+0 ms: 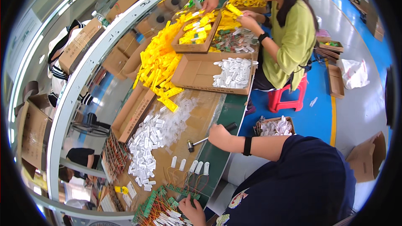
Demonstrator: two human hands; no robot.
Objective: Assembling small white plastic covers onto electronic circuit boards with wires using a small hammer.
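Observation:
My right hand (220,137) is closed around a small hammer (200,142); its metal head rests low over the table and its black handle end sticks out behind the fist. My left hand (192,210), fingers a little apart, is beside a green circuit board strip (181,191) at the near end of the table; whether it touches the strip is hard to tell. Between my hands several white plastic casings (199,167) stand in a row, with thin red, yellow and dark wires running toward the strip. Green boards with orange wires (151,204) are heaped next to my left hand.
A pile of white casings (144,146) covers the table's middle. Beyond lie yellow pieces (161,65) and a cardboard tray (197,71) holding white parts. A person in a green top (293,37) handles a yellow piece; another person's hand (210,2) reaches in. A red stool (289,96) stands alongside.

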